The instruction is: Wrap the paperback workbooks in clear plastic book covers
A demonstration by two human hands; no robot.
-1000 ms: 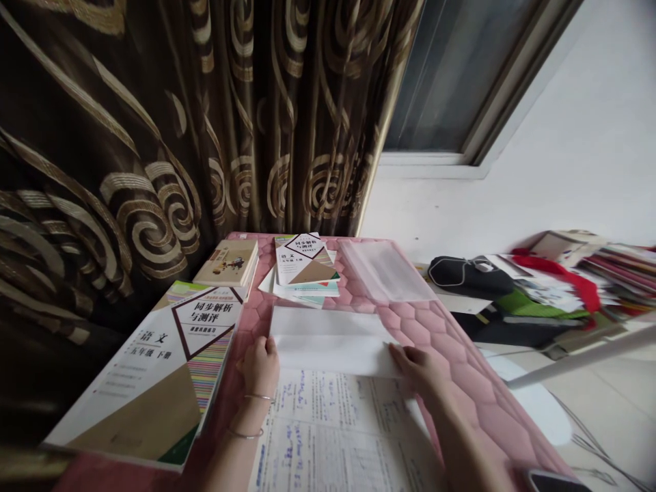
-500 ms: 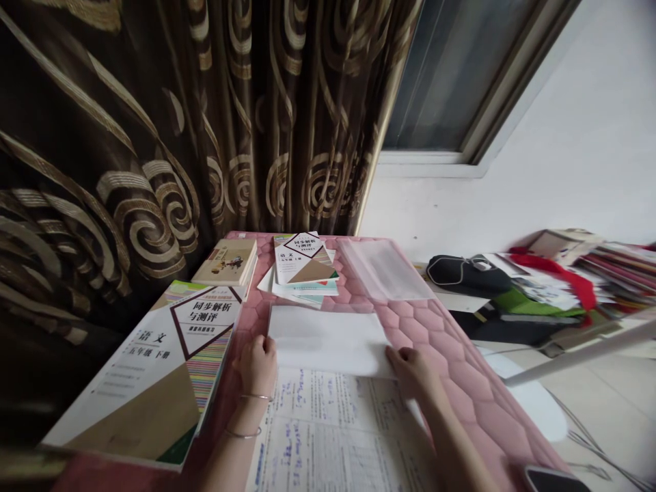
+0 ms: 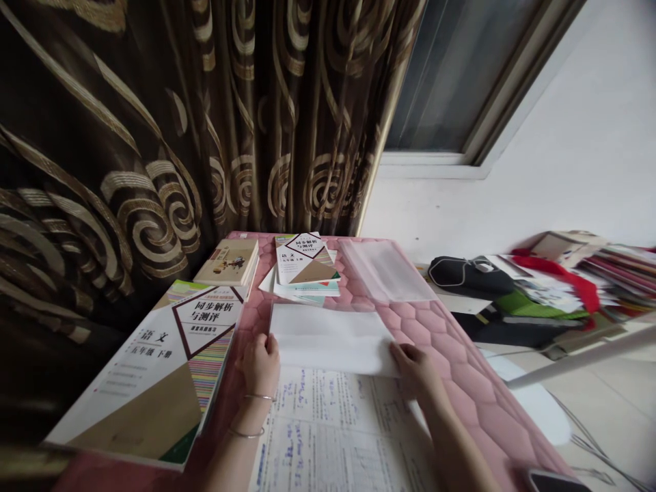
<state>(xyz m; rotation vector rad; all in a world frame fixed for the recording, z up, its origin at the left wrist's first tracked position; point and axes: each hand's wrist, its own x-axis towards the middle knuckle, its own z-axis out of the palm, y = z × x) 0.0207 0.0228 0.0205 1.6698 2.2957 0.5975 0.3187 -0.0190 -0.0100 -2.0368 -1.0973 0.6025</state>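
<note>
A blank white sheet (image 3: 331, 338) lies in front of me, across the top of printed pages (image 3: 338, 430) marked with blue handwriting. At the sheet's left edge, my left hand (image 3: 260, 363) has its fingers curled closed on it; two thin bangles circle that wrist. The right edge is pinched between the thumb and fingers of my right hand (image 3: 413, 365). Whether the white sheet is joined to the printed pages I cannot tell. Left of my left hand rests a large workbook (image 3: 148, 383) with a white, brown and striped cover.
Pink quilted padding (image 3: 469, 383) covers the table. Toward the back are a beige book (image 3: 228, 261), a smaller workbook (image 3: 306, 260) on other papers, and a translucent plastic cover (image 3: 387, 270). A dark phone-like object (image 3: 556, 482) sits near right. Curtain (image 3: 287, 123) and wall border the table.
My right hand has shifted slightly right along with the sheet's right edge. My left hand keeps its hold; the view has moved a little.
</note>
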